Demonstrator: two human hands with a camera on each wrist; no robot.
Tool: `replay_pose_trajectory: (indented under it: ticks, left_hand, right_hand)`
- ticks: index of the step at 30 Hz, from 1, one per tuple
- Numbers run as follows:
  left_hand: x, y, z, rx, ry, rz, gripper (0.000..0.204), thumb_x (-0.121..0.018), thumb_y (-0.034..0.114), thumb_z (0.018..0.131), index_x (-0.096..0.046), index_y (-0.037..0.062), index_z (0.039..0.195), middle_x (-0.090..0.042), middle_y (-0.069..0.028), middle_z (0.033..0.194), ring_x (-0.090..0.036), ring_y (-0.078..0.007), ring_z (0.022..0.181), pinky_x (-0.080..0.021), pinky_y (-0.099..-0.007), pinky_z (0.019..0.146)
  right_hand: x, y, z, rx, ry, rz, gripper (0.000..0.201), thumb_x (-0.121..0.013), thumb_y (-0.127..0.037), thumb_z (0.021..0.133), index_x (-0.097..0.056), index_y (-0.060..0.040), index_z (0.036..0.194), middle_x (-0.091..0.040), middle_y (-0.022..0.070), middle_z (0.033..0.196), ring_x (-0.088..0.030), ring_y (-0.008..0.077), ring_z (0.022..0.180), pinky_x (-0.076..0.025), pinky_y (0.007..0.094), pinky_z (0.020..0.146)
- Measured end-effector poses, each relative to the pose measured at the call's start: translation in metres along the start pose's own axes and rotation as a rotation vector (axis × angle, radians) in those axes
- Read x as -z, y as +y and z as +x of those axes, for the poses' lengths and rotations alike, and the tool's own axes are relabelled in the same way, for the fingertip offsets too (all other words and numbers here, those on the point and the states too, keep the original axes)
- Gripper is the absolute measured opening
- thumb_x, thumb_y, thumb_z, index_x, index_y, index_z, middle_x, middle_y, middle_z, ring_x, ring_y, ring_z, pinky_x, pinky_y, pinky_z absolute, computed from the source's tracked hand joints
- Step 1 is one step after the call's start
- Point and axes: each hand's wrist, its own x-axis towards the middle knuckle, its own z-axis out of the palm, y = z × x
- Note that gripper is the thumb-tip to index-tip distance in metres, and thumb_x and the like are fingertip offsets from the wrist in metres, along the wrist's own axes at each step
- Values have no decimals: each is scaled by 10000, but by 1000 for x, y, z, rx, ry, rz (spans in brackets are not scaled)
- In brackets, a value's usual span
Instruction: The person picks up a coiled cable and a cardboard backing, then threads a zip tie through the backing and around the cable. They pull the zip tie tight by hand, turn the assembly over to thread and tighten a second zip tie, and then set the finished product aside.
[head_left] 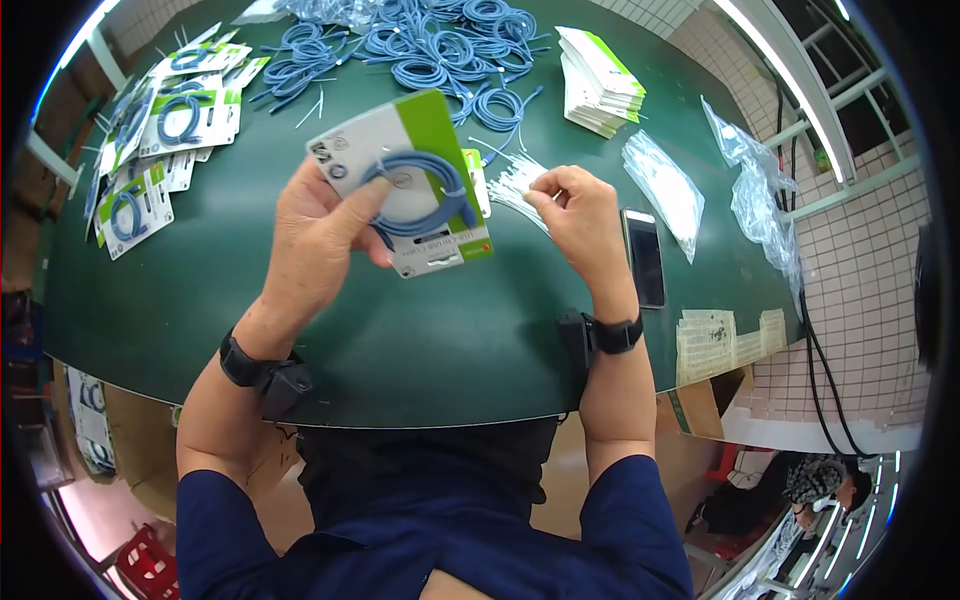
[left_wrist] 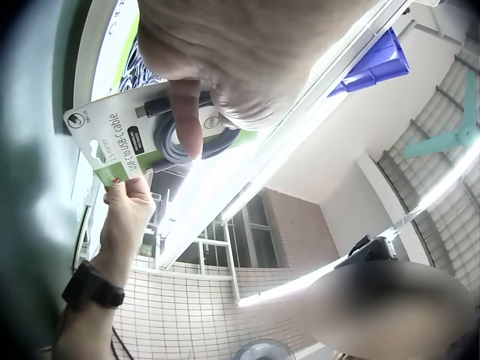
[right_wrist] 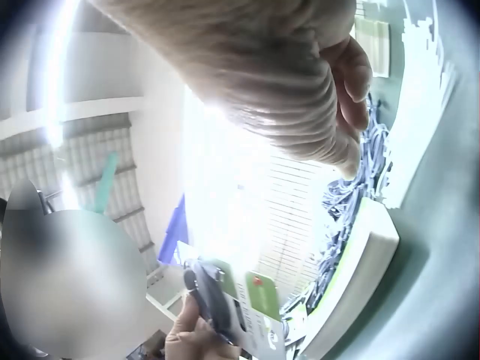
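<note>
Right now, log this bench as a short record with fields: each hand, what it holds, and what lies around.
left hand: grips a packaging card, thumb pressing a coiled blue cable onto it
right hand: pinches white ties at the bundle of ties
surface: green table
far side: heap of loose blue cables, stack of blank cards
person's left: finished carded cables
person's right: phone, clear bags

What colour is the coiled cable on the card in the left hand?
Blue cable on a white-and-green card; clearest in the head view.
</note>
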Motion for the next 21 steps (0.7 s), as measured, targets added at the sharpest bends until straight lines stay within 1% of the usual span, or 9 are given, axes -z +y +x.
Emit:
replay_pose_trajectory:
  ticks: [3, 4, 7, 9, 10, 13, 14, 17, 21]
  left_hand:
    - [12, 1, 5, -31, 15, -67, 295, -639, 67, 1053, -580, -23, 1327, -730, -138, 1180, -741, -163, 840, -634, -267, 581]
    - [16, 1, 7, -42, 11, -108, 303, -635, 69, 1055, -581, -18, 1341, -730, -139, 1189, -748, -173, 867, -644, -272, 602]
    - [20, 3, 11, -70, 8, -153, 313, -623, 78, 1064, -588, -16, 1361, -730, -142, 1208, -759, -193, 917, -663, -294, 661]
    - [21, 5, 11, -99, 20, -167, 319, -608, 92, 1075, -600, -21, 1373, -729, -145, 1229, -767, -214, 962, -683, -330, 738]
    - [22, 4, 11, -99, 7, -157, 319, -608, 92, 1075, -600, -21, 1373, -729, -145, 1229, -767, -214, 962, -683, -330, 738]
    - [26, 1, 11, -120, 16, -161, 305, -604, 127, 1087, -643, -44, 1336, -724, -165, 1249, -763, -249, 1022, -685, -383, 830]
    - [27, 2, 11, -118, 8, -153, 305, -604, 127, 1087, -643, -44, 1336, -724, -165, 1249, -763, -249, 1022, -685, -383, 830]
    - [26, 4, 9, -160, -55, -192, 276, -596, 152, 1096, -706, -66, 1225, -724, -187, 1247, -753, -285, 1068, -679, -416, 871]
    - [23, 0, 7, -255, -12, -65, 294, -605, 195, 1099, -741, -60, 1153, -729, -202, 1224, -742, -302, 1103, -675, -426, 896]
  right_hand:
    - [-9, 26, -2, 36, -114, -303, 142, -817, -128, 859, -785, -11, 934, -748, 126, 882, -700, 225, 723, -563, 367, 693]
    - [-11, 30, -3, 29, -108, -302, 142, -817, -128, 859, -785, -11, 934, -748, 126, 882, -700, 225, 723, -563, 367, 693]
    - [-17, 29, -3, -52, -202, -441, 156, -803, -167, 852, -783, -38, 938, -742, 156, 957, -714, 328, 856, -569, 441, 802]
    - [-22, 34, -4, -63, -194, -447, 144, -789, -164, 863, -771, -39, 932, -736, 156, 963, -710, 341, 884, -564, 451, 816]
    - [-24, 35, -4, -66, -199, -458, 133, -775, -161, 875, -759, -40, 927, -730, 156, 969, -706, 353, 913, -559, 461, 831]
    - [-26, 34, -4, -51, -188, -443, 114, -747, -150, 895, -731, -39, 916, -722, 160, 979, -698, 375, 949, -551, 476, 846]
    - [-26, 33, -5, -32, -184, -424, 107, -734, -142, 904, -716, -36, 911, -720, 165, 983, -694, 385, 955, -549, 482, 846]
    - [-24, 30, -5, -12, -169, -400, 104, -714, -133, 920, -694, -32, 904, -716, 169, 983, -689, 395, 955, -545, 491, 841]
    - [-23, 27, -6, -15, -143, -400, 107, -700, -133, 937, -686, -32, 905, -710, 167, 970, -689, 393, 938, -542, 499, 829]
